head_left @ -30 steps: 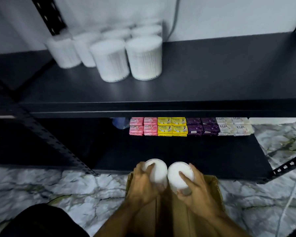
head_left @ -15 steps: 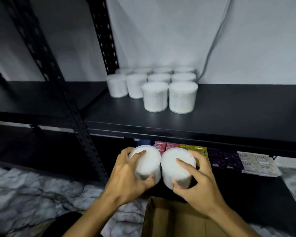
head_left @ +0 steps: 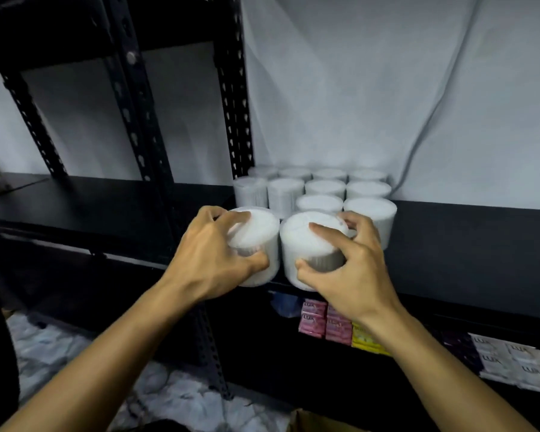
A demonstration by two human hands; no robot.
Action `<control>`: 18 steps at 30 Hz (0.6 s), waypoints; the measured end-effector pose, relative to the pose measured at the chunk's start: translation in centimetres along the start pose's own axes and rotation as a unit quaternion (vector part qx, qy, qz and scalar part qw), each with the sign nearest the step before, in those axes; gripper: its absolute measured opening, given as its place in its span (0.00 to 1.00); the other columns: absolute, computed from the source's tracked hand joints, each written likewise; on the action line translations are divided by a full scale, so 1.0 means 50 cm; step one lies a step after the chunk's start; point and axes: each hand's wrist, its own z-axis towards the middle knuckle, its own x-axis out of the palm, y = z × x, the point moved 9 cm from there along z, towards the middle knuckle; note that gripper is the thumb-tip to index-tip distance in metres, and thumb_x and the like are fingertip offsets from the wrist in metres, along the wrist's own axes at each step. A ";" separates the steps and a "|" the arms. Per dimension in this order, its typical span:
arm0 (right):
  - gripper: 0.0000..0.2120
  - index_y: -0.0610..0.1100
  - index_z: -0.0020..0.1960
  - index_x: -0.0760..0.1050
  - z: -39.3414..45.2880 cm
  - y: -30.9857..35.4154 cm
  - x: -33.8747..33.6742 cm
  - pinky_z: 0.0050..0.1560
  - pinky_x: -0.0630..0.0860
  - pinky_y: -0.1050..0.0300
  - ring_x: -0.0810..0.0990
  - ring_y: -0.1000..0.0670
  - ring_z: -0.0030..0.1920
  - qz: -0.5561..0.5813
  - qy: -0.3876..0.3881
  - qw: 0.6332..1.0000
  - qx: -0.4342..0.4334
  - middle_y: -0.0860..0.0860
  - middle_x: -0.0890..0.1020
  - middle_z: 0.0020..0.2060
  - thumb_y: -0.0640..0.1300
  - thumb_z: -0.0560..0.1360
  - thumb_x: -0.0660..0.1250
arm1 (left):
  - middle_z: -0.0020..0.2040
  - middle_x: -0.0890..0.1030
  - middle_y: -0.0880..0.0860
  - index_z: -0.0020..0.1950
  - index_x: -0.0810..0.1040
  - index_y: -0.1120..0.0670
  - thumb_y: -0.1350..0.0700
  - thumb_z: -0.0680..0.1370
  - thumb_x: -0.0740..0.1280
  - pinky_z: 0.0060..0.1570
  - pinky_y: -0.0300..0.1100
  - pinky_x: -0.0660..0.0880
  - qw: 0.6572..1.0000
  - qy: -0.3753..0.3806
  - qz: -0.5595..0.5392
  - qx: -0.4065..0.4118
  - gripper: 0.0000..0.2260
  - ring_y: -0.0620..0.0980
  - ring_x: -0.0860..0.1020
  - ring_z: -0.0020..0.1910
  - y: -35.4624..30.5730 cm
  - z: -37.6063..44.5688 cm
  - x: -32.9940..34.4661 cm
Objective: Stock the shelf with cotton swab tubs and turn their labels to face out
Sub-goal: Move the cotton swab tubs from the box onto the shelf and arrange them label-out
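The left hand [head_left: 211, 254] gripped one tub [head_left: 259, 241], fingers curled over its top rim and the thumb hooked round its lower side. The right hand [head_left: 353, 269] gripped a second tub [head_left: 309, 241], its forefinger laid across the lid, the other fingers wrapped round the far side and the thumb pressed in at the near wall. The two tubs were side by side, almost touching, the left one at nine o'clock of the right one, both tilted so their white lids faced me. They were at the front edge of the shelf [head_left: 465, 244]; I could not tell whether their bases were touching it. No label showed on either.

Behind them, at twelve o'clock, stood a block of stocked tubs [head_left: 320, 188] in rows running back to the wall [head_left: 356, 88], packed tight against each other. The nearest of them, at one o'clock of the held pair, sat just behind the right hand's fingers. A black post [head_left: 234, 88] with punched holes rose at eleven o'clock of the block.

On the lower shelf, at six o'clock beneath the right wrist, lay pink soap packs [head_left: 314, 319] with yellow packs [head_left: 365, 338] just beside them, and white packs [head_left: 512, 363] off at four o'clock. A marbled floor [head_left: 60, 353] showed at seven o'clock, and the corner of a cardboard box [head_left: 312, 422] at the bottom edge.
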 end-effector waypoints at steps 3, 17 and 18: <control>0.27 0.48 0.62 0.78 0.027 -0.006 0.048 0.66 0.55 0.70 0.61 0.53 0.68 -0.012 0.035 0.999 0.029 0.51 0.63 0.64 0.50 0.63 0.77 | 0.65 0.67 0.48 0.71 0.71 0.47 0.41 0.67 0.73 0.56 0.36 0.64 0.999 0.003 -0.002 -0.039 0.33 0.48 0.69 0.64 0.031 0.032 0.011; 0.30 0.47 0.65 0.71 0.059 -0.027 0.154 0.61 0.59 0.66 0.60 0.51 0.66 -0.031 0.043 0.997 0.052 0.50 0.64 0.65 0.52 0.66 0.75 | 0.68 0.66 0.53 0.73 0.68 0.50 0.42 0.66 0.73 0.58 0.42 0.70 0.994 0.031 0.013 -0.100 0.37 0.53 0.68 0.65 0.119 0.092 0.060; 0.29 0.46 0.64 0.71 0.061 -0.025 0.158 0.61 0.60 0.66 0.60 0.51 0.66 -0.038 0.040 0.997 0.050 0.50 0.64 0.64 0.52 0.67 0.75 | 0.68 0.66 0.53 0.73 0.68 0.50 0.41 0.66 0.73 0.58 0.42 0.70 0.994 0.030 0.011 -0.103 0.37 0.53 0.68 0.65 0.124 0.093 0.062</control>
